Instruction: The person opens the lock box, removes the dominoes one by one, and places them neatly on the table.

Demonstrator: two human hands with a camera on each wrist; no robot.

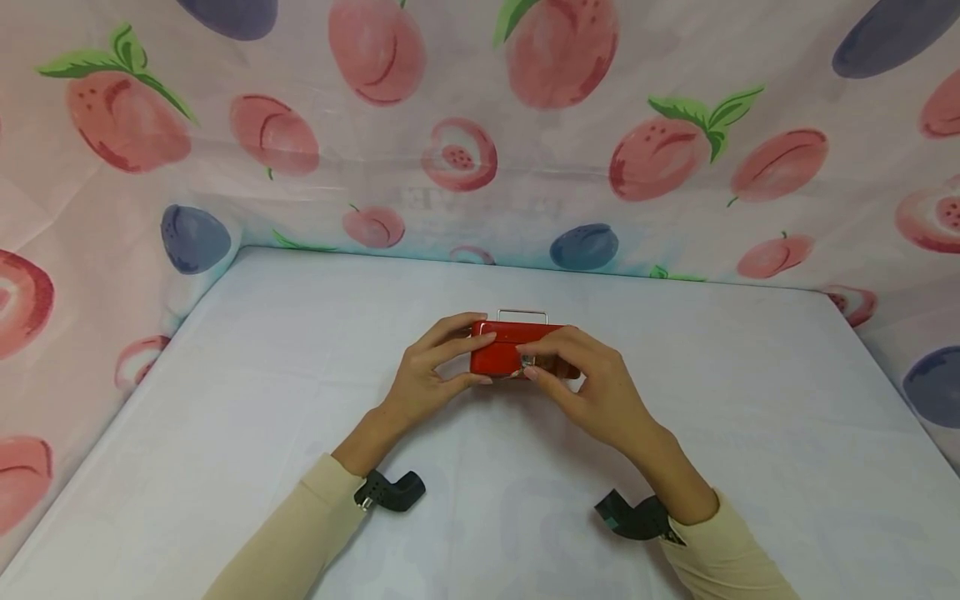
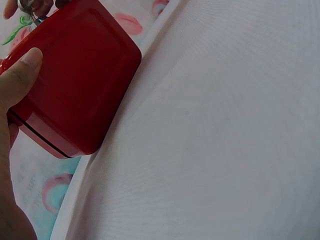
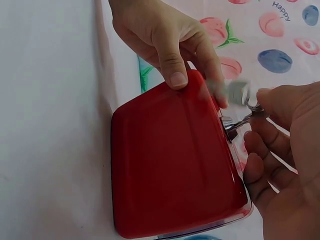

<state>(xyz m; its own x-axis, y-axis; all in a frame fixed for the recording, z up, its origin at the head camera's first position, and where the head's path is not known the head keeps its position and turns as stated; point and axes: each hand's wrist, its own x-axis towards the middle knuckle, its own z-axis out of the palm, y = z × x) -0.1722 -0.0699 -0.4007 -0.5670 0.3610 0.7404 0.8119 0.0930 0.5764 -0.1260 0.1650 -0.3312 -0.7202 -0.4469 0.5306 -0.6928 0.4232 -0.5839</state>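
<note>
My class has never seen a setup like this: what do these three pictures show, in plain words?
There is no robot here: a person works with two bare hands. The wide picture comes from a head camera; the other two come from the left wrist camera and the right wrist camera. The left hand holds a red box with a wire handle, on or just above a white cloth. The right hand pinches a small metal piece, perhaps a key, at the box's edge.
</note>
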